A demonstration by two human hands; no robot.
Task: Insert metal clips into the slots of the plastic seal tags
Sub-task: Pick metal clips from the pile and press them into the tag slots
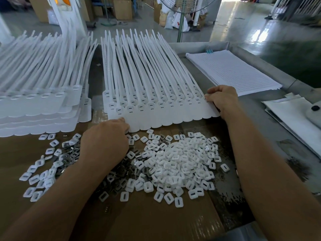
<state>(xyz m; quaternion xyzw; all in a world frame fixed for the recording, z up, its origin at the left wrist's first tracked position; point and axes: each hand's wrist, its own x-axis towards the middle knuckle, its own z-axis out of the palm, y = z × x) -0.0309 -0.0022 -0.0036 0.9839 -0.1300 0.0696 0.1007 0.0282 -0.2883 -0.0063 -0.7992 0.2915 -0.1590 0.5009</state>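
Observation:
A fanned row of white plastic seal tags [156, 105] lies in the middle of the table, slots toward me, long tails pointing away. My left hand [106, 141] lies over the scattered dark metal clips [121, 171], its fingertips touching the near edge of the row's left tags. What the fingers hold, if anything, is hidden. My right hand [222, 100] is curled at the row's right end, pinching the edge of the last tag. A heap of small white square caps [182, 162] sits in front of the tags.
Stacked sheets of more white seal tags [40, 105] fill the left side. A pad of lined paper [232, 70] lies at the back right, white sheets [291, 115] at the right edge. Brown cardboard [147, 220] covers the near table. A fan stand [180, 23] rises behind.

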